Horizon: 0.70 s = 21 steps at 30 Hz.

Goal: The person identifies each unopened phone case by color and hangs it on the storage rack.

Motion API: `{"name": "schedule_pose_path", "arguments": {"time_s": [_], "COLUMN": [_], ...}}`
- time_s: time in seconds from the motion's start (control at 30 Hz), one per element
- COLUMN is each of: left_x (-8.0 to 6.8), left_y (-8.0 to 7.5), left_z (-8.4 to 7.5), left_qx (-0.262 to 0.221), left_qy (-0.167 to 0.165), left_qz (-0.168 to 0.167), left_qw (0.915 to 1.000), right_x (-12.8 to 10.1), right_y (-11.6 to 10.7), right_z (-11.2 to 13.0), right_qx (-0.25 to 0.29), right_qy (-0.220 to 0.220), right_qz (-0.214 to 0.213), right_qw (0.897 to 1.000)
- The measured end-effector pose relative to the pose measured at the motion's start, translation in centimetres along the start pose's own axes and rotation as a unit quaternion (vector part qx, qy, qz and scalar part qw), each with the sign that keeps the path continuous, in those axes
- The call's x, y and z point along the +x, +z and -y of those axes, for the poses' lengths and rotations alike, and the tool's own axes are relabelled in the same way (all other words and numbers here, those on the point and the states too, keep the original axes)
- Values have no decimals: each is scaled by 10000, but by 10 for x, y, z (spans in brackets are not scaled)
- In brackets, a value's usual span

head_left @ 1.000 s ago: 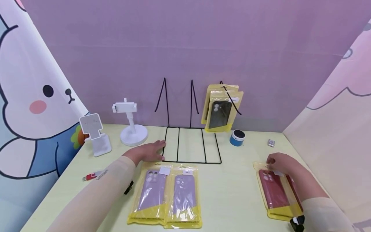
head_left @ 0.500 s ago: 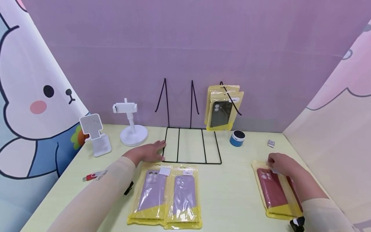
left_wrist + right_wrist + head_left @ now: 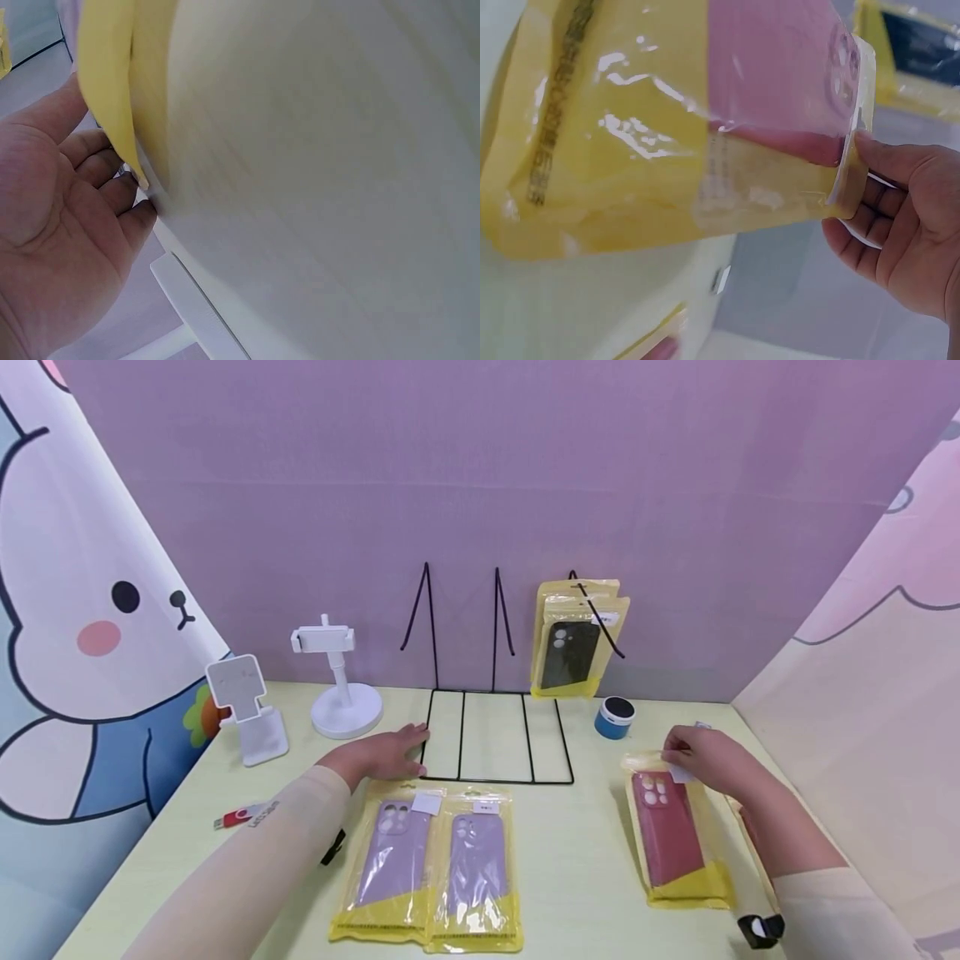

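Observation:
My right hand pinches the top corner of a yellow-edged clear bag with a red phone case inside; the bag tilts, its top raised. Thumb and fingers grip that edge in the right wrist view, beside the packaged case. A second red-case bag lies partly hidden under my right wrist. My left hand rests at the left front corner of a black wire display rack, fingers loosely bent and touching its side. Two bagged purple phone cases lie flat before the rack.
Bagged black phone cases hang on the rack's right hook. A blue round speaker stands right of the rack. White phone stands are at the back left, and a red USB stick lies near my left forearm.
My right hand has drawn the upper red phone case bag leftward and raised its top, uncovering part of the bag beneath. The left hand has stayed at the rack.

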<state>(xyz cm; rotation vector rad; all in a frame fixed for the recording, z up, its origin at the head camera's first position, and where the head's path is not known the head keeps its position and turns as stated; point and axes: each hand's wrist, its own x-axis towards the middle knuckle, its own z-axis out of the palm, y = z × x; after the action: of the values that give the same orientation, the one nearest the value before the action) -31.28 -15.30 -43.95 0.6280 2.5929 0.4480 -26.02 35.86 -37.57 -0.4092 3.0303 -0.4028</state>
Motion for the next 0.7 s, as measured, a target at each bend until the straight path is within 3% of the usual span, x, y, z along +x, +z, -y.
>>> {"name": "schedule_pose_path", "arguments": {"time_s": [0.27,0.7], "left_x": [0,1], "left_y": [0,1], "left_z": [1,3], "left_qx": [13,-43], "left_qy": [12,25], "left_qz": [-32,-12], "left_qw": [10000,10000], "right_x": [1,-12], "right_y": [-18,-29], "right_z": [47,100], "right_qx": [189,836], "right_qy": [-202,-918], "right_qz": [-182,-669], "right_qw": [9995,9900]}}
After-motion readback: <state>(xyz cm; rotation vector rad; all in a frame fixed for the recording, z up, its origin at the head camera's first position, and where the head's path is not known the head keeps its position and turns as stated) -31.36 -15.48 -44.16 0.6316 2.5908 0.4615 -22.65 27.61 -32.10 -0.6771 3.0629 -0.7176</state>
